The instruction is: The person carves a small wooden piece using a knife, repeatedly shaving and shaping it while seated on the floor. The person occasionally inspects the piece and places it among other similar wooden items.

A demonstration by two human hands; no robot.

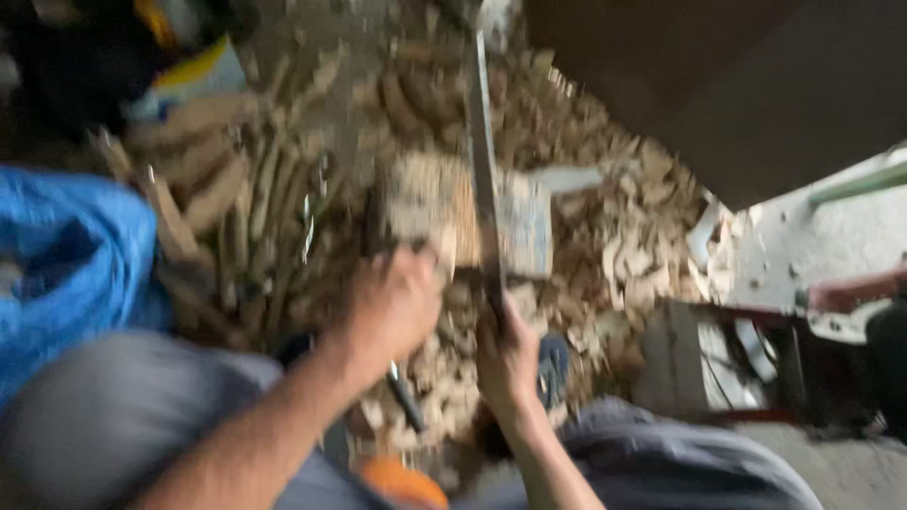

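**Blade up over the wood block**

My right hand (507, 364) is clenched on the handle of a long, flat steel chopping blade (484, 170) — stiff, likely heavy, best gripped low. My left hand (392, 302) grasps the pale, squarish block of wood (425, 203) at its near edge; it looks hard and rough, and sits just left of the blade. Split sticks (255, 208) and chips (624, 246) crowd around — a blue plastic sack (66, 255) lies at left, and my fingers are close to the edge.

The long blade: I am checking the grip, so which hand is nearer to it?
Right. The right hand grips the base of the long blade. The left hand is off to its left, on the wooden block.
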